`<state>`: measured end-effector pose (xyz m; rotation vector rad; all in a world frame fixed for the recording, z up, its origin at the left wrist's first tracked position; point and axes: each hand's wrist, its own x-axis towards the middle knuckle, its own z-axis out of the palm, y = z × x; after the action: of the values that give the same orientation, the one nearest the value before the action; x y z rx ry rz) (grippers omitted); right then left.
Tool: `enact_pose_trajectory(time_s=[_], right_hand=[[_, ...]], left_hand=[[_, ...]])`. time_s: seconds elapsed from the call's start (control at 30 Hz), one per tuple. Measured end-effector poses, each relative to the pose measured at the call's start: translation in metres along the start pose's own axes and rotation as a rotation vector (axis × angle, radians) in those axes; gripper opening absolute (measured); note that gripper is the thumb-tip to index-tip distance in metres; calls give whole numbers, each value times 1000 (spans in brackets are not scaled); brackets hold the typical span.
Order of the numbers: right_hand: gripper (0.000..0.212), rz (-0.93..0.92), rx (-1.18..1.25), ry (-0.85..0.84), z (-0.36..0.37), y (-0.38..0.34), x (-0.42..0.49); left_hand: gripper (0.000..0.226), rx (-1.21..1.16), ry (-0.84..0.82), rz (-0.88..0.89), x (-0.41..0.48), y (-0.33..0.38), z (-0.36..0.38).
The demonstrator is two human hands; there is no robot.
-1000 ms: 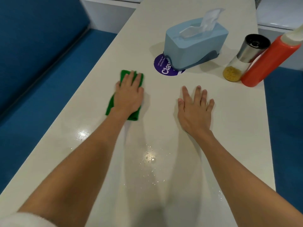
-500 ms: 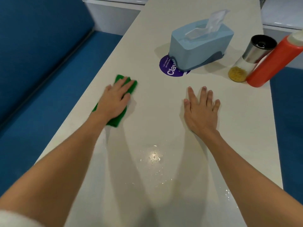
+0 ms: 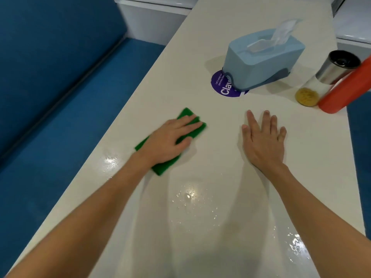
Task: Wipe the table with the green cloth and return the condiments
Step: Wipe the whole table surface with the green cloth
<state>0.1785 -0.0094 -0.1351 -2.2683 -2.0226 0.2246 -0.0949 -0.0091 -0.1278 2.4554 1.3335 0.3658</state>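
1. Now wiping: left hand point(image 3: 170, 141) is pressed flat on the green cloth point(image 3: 160, 169) at the table point(image 3: 180, 57) left edge, not gripping it.
2. Right hand point(image 3: 263, 141) lies open, palm down, bracing and holding nothing.
3. Wet streaks point(image 3: 190, 195) nearer call for passes there.
4. Red squeeze bottle point(image 3: 341, 97) and shaker point(image 3: 329, 75) wait far right, beside the tissue box point(image 3: 261, 63); returning them likely follows.

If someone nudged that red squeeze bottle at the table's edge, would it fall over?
Probably easily: the red squeeze bottle is tall and narrow, so likely tippy. It stands near the table edge, so might drop off. It looks like smooth plastic, perhaps slippery.
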Motion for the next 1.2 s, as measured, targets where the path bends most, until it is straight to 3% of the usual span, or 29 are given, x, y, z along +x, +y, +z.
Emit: enact_pose_trajectory(time_s=[0.2,0.37,0.47,0.57,0.7,0.77,0.9,1.0,1.07,1.2], right_hand=[[53,1,1,11,2,-5,1],[53,9,2,17,3,-5,1],[54,13,-3,4,2,-5,1],[54,14,-4,-3,2,-3,0],[53,6,7,3,1,-5,1],[53,4,7,3,1,-7,1],[53,6,-4,6,2,-8,1],[53,9,-12,10,2,-10,4],[53,8,-9,-1,4,-10,3],[53,-11,27,-50,1,-5,3]], left_hand=[[52,105,158,-396,-21,-84,-39],[51,229,247,-696,18,-61,-18],[53,222,237,-592,33,-23,1],[58,101,152,-342,16,12,12],[51,3,5,-42,-42,-9,-9],[52,12,34,-101,-65,-43,-27],[50,60,177,-441,-70,-93,-49],[49,171,245,-693,-31,-89,-39],[50,253,241,-693,1,-64,-23],[63,193,158,-501,46,24,20]])
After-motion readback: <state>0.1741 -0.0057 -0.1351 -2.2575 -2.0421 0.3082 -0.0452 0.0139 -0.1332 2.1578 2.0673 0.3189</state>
